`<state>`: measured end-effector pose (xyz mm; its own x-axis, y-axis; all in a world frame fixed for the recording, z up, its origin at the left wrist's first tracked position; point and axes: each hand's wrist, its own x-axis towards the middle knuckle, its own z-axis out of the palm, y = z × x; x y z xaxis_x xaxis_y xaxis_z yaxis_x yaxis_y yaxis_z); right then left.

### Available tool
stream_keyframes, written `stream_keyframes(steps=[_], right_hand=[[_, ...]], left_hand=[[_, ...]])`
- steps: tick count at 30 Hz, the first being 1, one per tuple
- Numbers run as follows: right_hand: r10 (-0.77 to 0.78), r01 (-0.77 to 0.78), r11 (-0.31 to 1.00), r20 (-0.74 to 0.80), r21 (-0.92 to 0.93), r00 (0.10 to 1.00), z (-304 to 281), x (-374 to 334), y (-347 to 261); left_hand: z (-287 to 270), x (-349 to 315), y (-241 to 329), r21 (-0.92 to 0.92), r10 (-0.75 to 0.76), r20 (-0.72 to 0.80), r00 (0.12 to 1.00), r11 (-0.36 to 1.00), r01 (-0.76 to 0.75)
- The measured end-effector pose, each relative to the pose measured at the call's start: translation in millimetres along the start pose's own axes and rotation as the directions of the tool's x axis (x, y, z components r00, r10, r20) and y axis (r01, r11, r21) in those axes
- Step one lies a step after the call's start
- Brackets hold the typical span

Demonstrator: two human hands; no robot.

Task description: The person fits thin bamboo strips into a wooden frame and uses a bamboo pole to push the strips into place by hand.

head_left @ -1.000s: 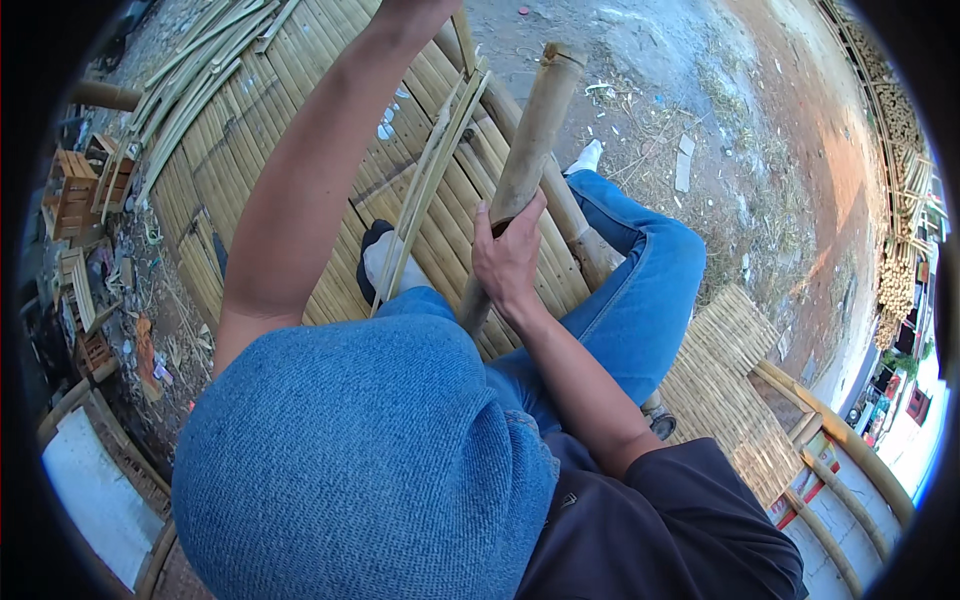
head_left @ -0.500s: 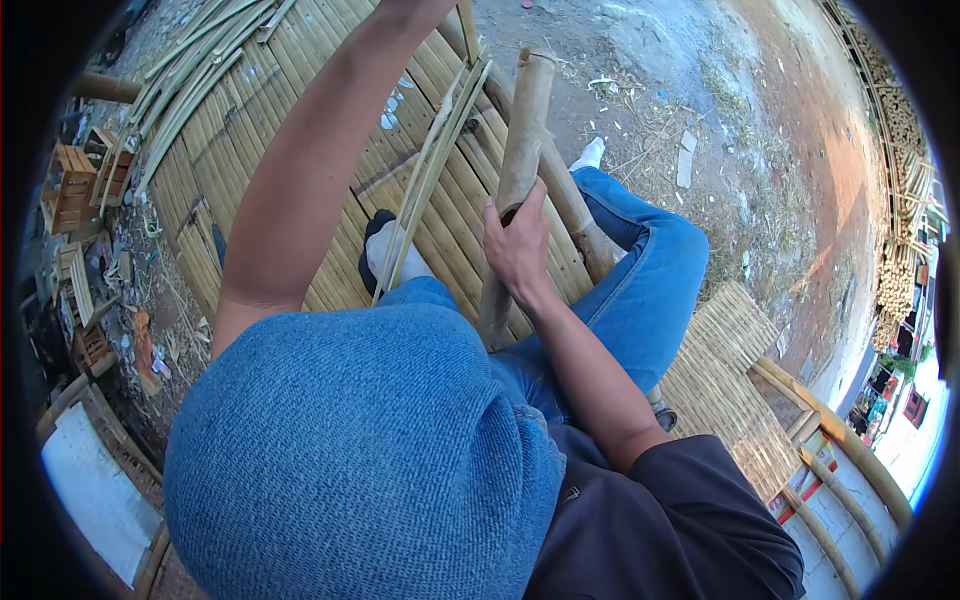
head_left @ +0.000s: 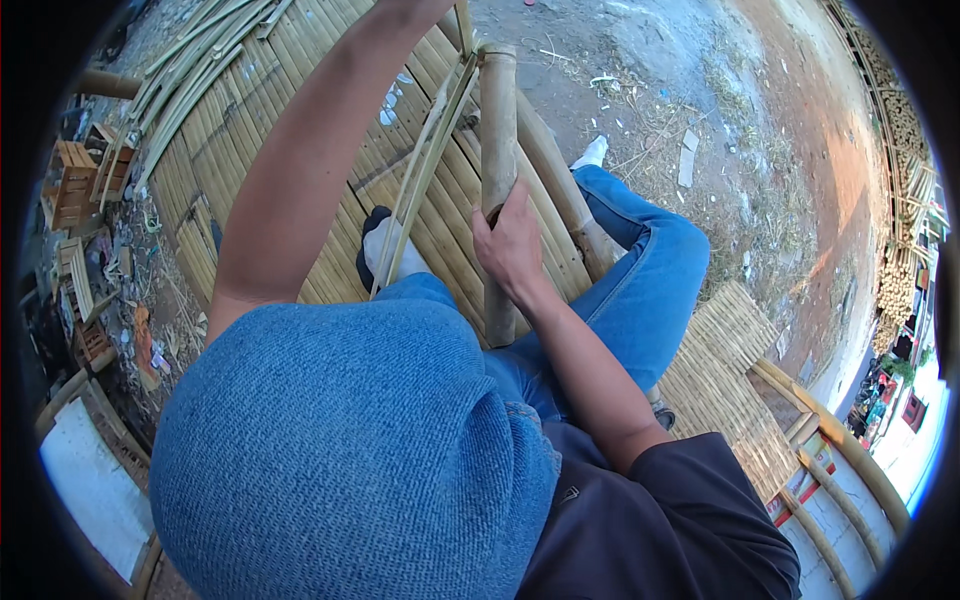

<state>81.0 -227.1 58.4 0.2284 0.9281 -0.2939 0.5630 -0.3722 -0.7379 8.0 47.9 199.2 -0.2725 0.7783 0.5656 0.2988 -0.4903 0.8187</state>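
My right hand (head_left: 512, 245) is closed around a short, thick bamboo tube (head_left: 498, 120). The tube stands nearly upright in view, with a dark hole in its side next to my fingers. Its upper end is beside the place where a split bamboo strip (head_left: 425, 180) forks; I cannot tell whether they touch. Two lengths of that strip run down past my socked left foot (head_left: 385, 245). My left forearm (head_left: 320, 130) reaches to the top edge, where the hand is cut off. A thin upright bamboo piece (head_left: 463, 25) shows close to that wrist.
Beneath me is a bamboo slat platform (head_left: 290, 150), edged by a round pole (head_left: 550, 170). Loose green strips (head_left: 195, 75) lie at its far left. Wooden crates (head_left: 75, 185) stand left. A woven bamboo panel (head_left: 725, 370) lies right, and littered dirt ground (head_left: 740, 150) stretches beyond.
The bamboo tube in my right hand has swung left at its upper end, to beside the fork of the split strip. My right hand has shifted slightly left with it.
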Motion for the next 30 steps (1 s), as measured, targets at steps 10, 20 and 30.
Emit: stream_keyframes(steps=[10,20,30], right_hand=[[0.025,-0.023,0.999,-0.048,0.039,0.999,8.0,-12.2,7.8],[0.001,0.049,0.976,-0.229,0.214,0.974,13.6,-3.8,14.1],[0.018,-0.012,0.994,-0.054,0.108,0.998,7.2,3.7,0.4]], left_hand=[[0.9,-8.4,5.2,0.021,-0.082,0.036,0.996,0.996,0.081],[-1.5,13.3,-2.1,0.0,-0.091,-0.003,0.996,0.996,0.091],[-24.3,16.3,-8.4,-0.141,-0.289,0.01,0.957,0.947,0.288]])
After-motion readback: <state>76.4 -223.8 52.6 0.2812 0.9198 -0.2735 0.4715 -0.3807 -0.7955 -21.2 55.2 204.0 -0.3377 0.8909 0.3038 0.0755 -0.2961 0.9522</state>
